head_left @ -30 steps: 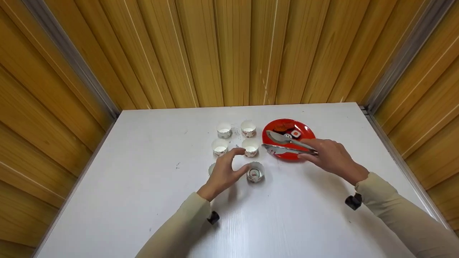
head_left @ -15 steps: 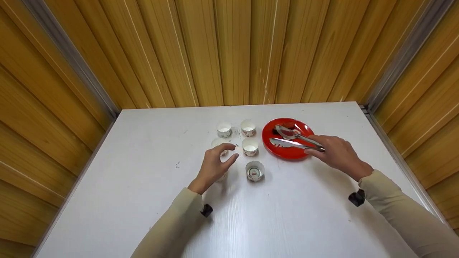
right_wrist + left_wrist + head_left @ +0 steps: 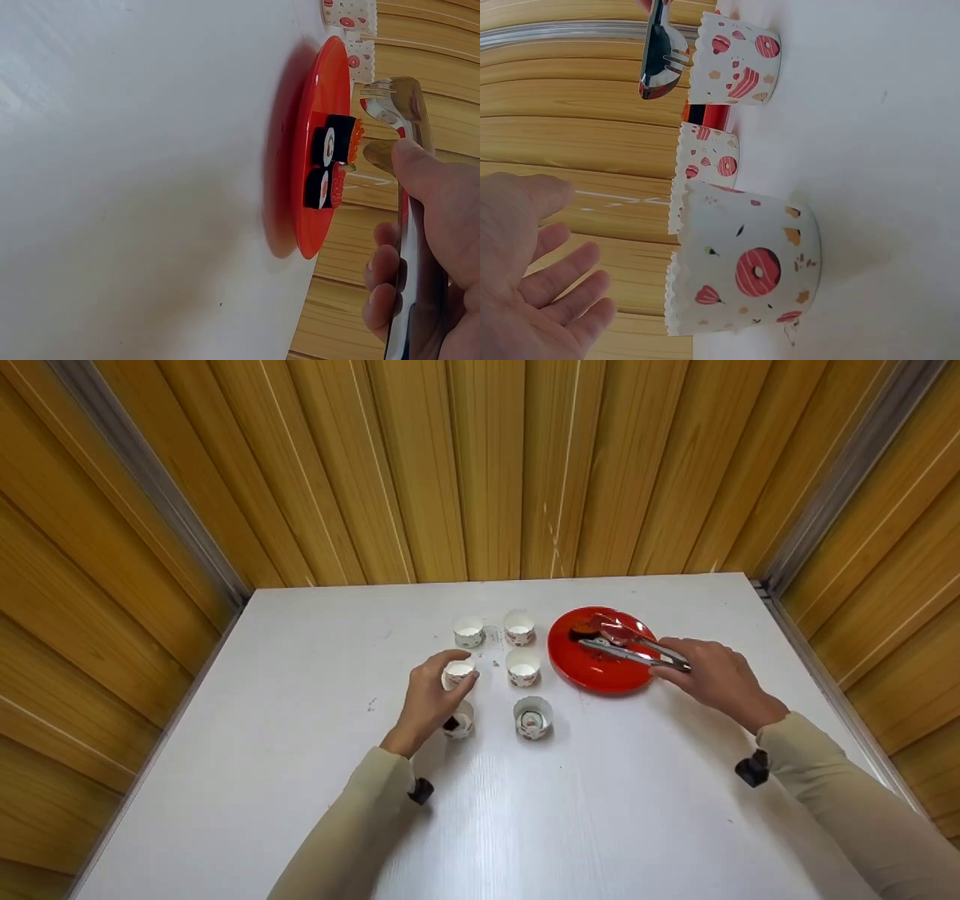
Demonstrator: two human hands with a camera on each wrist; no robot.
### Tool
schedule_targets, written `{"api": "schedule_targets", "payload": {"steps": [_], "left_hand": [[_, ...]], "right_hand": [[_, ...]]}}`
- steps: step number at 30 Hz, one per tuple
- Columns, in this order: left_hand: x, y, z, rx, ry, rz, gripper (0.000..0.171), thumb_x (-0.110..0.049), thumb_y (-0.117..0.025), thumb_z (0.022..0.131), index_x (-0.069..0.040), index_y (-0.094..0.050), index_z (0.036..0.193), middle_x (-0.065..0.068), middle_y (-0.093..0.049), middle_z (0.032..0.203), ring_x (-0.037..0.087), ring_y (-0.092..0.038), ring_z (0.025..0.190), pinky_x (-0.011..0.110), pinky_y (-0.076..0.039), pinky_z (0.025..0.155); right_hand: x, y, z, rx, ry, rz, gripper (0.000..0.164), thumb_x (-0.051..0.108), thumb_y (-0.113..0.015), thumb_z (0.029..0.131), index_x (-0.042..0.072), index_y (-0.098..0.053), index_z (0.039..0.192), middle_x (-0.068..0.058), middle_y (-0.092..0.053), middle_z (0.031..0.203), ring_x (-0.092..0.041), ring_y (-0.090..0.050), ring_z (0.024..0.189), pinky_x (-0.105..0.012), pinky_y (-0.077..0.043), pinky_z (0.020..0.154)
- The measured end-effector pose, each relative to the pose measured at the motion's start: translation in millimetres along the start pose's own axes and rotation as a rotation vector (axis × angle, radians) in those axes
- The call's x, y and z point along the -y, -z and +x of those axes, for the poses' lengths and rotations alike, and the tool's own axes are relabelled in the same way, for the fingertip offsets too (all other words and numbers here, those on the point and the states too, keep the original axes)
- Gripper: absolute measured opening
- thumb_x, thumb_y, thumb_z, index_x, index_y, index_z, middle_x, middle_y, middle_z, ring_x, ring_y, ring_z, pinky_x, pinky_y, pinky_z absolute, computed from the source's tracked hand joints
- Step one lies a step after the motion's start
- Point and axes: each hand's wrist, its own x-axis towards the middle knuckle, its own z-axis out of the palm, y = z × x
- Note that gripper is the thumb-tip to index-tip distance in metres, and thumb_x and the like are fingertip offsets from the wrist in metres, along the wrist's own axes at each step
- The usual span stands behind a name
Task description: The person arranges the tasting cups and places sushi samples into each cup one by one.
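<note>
My right hand (image 3: 716, 679) grips metal tongs (image 3: 637, 654), tips parted above a red plate (image 3: 600, 682). Several sushi pieces sit at the plate's far side. The right wrist view shows two white-faced rolls (image 3: 324, 187) and orange-topped sushi (image 3: 345, 139) there, below the tongs. My left hand (image 3: 429, 701) hovers, fingers spread and bent, beside the middle-left paper cup (image 3: 460, 671). It holds nothing; in the left wrist view its fingers are apart from the cups. A near-left cup (image 3: 463, 727) has something dark in it, and the near-right cup (image 3: 532, 727) holds a round piece.
Farther back stand a far-left cup (image 3: 469, 634), a far-right cup (image 3: 519, 630) and a middle-right cup (image 3: 523, 669), in two rows left of the plate. Wood-patterned panels (image 3: 480, 472) enclose the white table (image 3: 315, 765) at the back and sides.
My right hand has carried the tongs from the plate's left edge rightward over the sushi. My left hand has drawn back to the left, uncovering the near-left cup.
</note>
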Motion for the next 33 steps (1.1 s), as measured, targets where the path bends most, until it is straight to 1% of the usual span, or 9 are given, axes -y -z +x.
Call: {"api": "schedule_targets", "payload": {"steps": [4, 7, 11, 17, 20, 26, 29, 33], "left_hand": [[5.7, 2.4, 1.4, -0.005, 0.036, 0.019, 0.035, -0.017, -0.077, 0.094, -0.001, -0.068, 0.123, 0.014, -0.07, 0.124, 0.031, -0.063, 0.123, 0.045, -0.047, 0.106], [9.5, 4.0, 1.8, 0.006, 0.075, 0.035, 0.037, -0.019, -0.077, 0.094, -0.002, -0.067, 0.125, 0.013, -0.069, 0.128, 0.031, -0.061, 0.126, 0.045, -0.045, 0.109], [14.0, 6.3, 2.2, 0.019, 0.116, 0.038, 0.041, -0.02, -0.078, 0.093, -0.003, -0.065, 0.128, 0.012, -0.066, 0.132, 0.031, -0.058, 0.13, 0.047, -0.042, 0.111], [23.2, 9.8, 4.4, 0.036, 0.151, 0.035, 0.045, -0.019, -0.08, 0.092, -0.005, -0.064, 0.132, 0.012, -0.064, 0.135, 0.03, -0.056, 0.133, 0.046, -0.041, 0.113], [29.3, 11.0, 5.9, 0.057, 0.173, 0.02, 0.049, -0.02, -0.08, 0.091, -0.005, -0.062, 0.134, 0.011, -0.063, 0.138, 0.032, -0.056, 0.131, 0.047, -0.043, 0.111], [40.3, 14.0, 9.4, 0.082, 0.228, -0.039, 0.054, -0.018, -0.081, 0.09, -0.006, -0.059, 0.139, 0.012, -0.06, 0.142, 0.038, -0.058, 0.127, 0.052, -0.048, 0.103], [45.5, 15.6, 11.2, 0.095, 0.244, -0.057, 0.057, -0.017, -0.081, 0.09, -0.005, -0.057, 0.14, 0.013, -0.059, 0.144, 0.039, -0.059, 0.126, 0.051, -0.049, 0.102], [51.3, 16.9, 13.6, 0.134, 0.271, -0.086, 0.063, -0.019, -0.081, 0.091, -0.003, -0.053, 0.145, 0.015, -0.056, 0.147, 0.04, -0.058, 0.127, 0.051, -0.047, 0.104]], "right_hand": [[-4, -1, 1, 0.007, -0.011, 0.001, 0.053, 0.034, -0.078, 0.093, 0.006, -0.065, 0.137, -0.019, -0.073, 0.114, -0.03, -0.061, 0.083, -0.045, -0.052, 0.065], [-7, -2, 1, 0.024, -0.023, 0.003, 0.053, 0.035, -0.077, 0.094, 0.006, -0.064, 0.137, -0.02, -0.073, 0.115, -0.03, -0.061, 0.083, -0.044, -0.052, 0.066], [-11, -3, 1, 0.028, -0.037, -0.002, 0.054, 0.036, -0.076, 0.094, 0.005, -0.064, 0.138, -0.022, -0.071, 0.119, -0.033, -0.064, 0.088, -0.049, -0.055, 0.069], [-18, -2, 2, 0.006, -0.05, -0.014, 0.055, 0.036, -0.077, 0.093, 0.005, -0.063, 0.137, -0.025, -0.068, 0.125, -0.04, -0.066, 0.098, -0.055, -0.055, 0.073], [-21, -1, 3, 0.008, -0.062, -0.018, 0.058, 0.039, -0.076, 0.094, 0.005, -0.062, 0.138, -0.026, -0.067, 0.127, -0.041, -0.065, 0.1, -0.055, -0.055, 0.073], [-26, -1, 5, 0.011, -0.075, -0.018, 0.061, 0.045, -0.074, 0.094, 0.004, -0.062, 0.138, -0.027, -0.066, 0.128, -0.042, -0.065, 0.1, -0.053, -0.054, 0.069], [-27, -1, 7, 0.013, -0.079, -0.012, 0.061, 0.045, -0.073, 0.095, 0.003, -0.063, 0.137, -0.026, -0.067, 0.127, -0.042, -0.066, 0.101, -0.053, -0.054, 0.068], [-29, -1, 9, 0.029, -0.082, -0.013, 0.062, 0.049, -0.071, 0.095, 0.003, -0.063, 0.137, -0.025, -0.068, 0.124, -0.039, -0.065, 0.095, -0.05, -0.053, 0.066]]}}
